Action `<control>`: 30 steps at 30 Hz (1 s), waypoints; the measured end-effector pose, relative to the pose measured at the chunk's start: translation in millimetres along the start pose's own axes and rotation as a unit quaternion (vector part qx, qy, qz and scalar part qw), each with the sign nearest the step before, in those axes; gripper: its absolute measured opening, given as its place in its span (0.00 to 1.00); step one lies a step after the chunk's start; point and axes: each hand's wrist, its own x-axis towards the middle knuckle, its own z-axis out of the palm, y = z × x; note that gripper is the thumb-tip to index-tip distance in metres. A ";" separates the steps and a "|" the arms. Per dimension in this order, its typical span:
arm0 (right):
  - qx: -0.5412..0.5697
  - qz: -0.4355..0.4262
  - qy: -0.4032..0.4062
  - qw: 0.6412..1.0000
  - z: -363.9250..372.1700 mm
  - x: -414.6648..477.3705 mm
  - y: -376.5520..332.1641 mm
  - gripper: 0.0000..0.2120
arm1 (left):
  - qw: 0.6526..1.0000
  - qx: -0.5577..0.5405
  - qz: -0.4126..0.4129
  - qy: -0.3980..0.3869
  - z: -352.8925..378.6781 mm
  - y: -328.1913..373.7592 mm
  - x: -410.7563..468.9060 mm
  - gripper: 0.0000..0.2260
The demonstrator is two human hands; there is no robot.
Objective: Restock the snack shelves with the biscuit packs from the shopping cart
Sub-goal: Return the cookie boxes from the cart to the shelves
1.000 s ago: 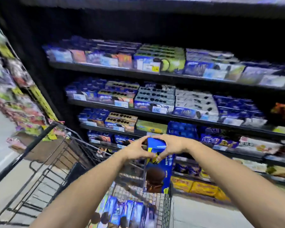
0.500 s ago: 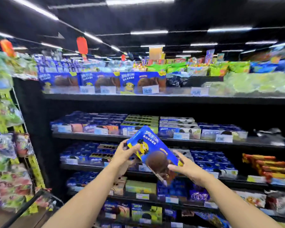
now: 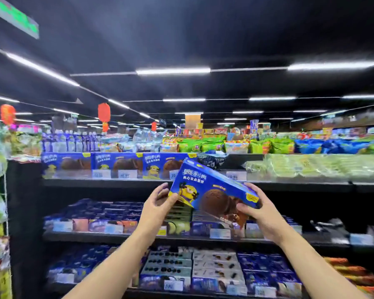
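At centre frame the left hand [image 3: 158, 203] and right hand [image 3: 262, 212] each take a curled grip on one end of the blue biscuit pack [image 3: 209, 188]. It is held tilted, face towards the camera. Probably this lines it up with the matching packs [image 3: 117, 165] on the top shelf [image 3: 108, 182] behind.
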 end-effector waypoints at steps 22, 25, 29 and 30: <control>-0.344 -0.021 -0.054 0.937 -79.5 196.4 -90.3 0.39 | 0.758 0.629 0.173 0.020 74.1 24.3 172.6 0.19; -0.314 0.036 -0.091 0.944 -85.7 207.8 -78.6 0.34 | 0.750 0.637 0.175 0.026 68.9 10.5 176.8 0.19; -0.368 0.063 -0.092 0.923 -84.9 212.4 -60.0 0.29 | 0.739 0.643 0.197 0.045 67.6 -3.5 175.1 0.20; -0.395 0.044 -0.081 0.914 -81.4 211.8 -59.3 0.28 | 0.738 0.643 0.196 0.050 68.2 -5.8 174.7 0.21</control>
